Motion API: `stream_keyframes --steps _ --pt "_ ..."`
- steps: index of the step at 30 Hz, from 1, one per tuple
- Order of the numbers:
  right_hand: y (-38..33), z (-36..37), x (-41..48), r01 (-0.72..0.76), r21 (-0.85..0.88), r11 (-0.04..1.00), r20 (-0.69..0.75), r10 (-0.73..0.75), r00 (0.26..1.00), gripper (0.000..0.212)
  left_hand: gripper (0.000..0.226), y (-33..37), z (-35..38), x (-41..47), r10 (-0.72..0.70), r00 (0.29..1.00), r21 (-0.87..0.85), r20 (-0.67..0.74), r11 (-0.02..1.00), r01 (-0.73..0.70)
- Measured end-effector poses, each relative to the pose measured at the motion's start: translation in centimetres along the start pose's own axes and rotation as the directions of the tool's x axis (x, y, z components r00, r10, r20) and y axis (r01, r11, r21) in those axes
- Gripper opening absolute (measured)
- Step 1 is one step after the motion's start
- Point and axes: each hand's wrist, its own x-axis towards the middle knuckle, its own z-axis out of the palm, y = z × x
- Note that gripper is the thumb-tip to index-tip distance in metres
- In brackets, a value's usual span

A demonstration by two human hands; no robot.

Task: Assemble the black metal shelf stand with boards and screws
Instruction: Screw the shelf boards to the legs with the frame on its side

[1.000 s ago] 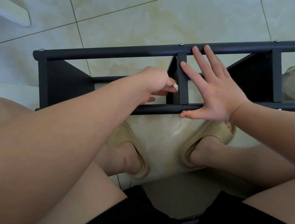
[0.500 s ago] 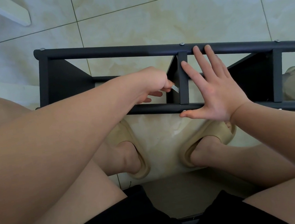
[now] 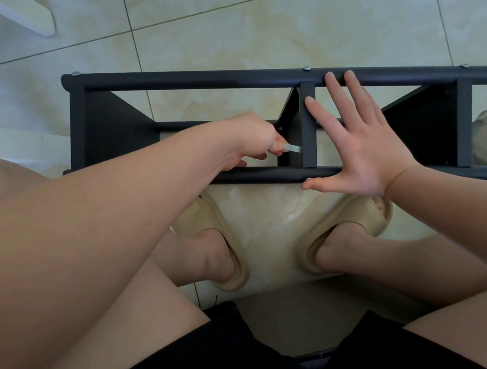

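From the head view we look down on a pale tiled floor [image 3: 245, 27], where the black shelf stand [image 3: 221, 79] lies on its side just ahead of our sandals. Our left hand [image 3: 253, 139] is clenched on a small metal wrench [image 3: 292, 148] at the middle board [image 3: 290, 127]; our right hand [image 3: 361, 142] presses flat and released against the frame. The wrench could slip off a half-hidden screw. Against 1 second earlier, the wrench now shows past our fingers.
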Motion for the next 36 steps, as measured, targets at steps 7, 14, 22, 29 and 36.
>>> stream_keyframes --steps 7,14,22,29,36 --pt "0.0 0.0 -0.1 0.003 -0.002 1.0 0.001 -0.003 1.0 0.118 0.022 -0.3 0.0 -0.1 0.052 0.999 0.098 0.014 0.994 -0.053" --pt "0.0 0.0 0.0 0.003 0.003 1.0 0.004 -0.003 1.0 0.118 0.014 -0.4 0.1 -0.3 0.119 0.992 0.185 0.043 0.975 -0.125" --pt "-0.2 0.0 -0.2 -0.003 -0.009 1.0 0.056 0.004 0.998 0.12 0.015 1.3 -2.1 -0.7 0.221 0.965 0.577 -0.139 0.81 -0.102" --pt "-0.2 -1.9 0.3 -0.052 -0.076 0.996 0.202 0.066 0.977 0.125 0.02 4.3 -5.7 -2.5 0.344 0.871 0.541 -0.35 0.833 -0.112" --pt "2.6 -7.5 5.5 -0.126 -0.037 0.991 0.315 0.131 0.94 0.068 0.03 6.2 -8.5 -1.6 0.27 0.905 0.454 -0.328 0.885 -0.1"
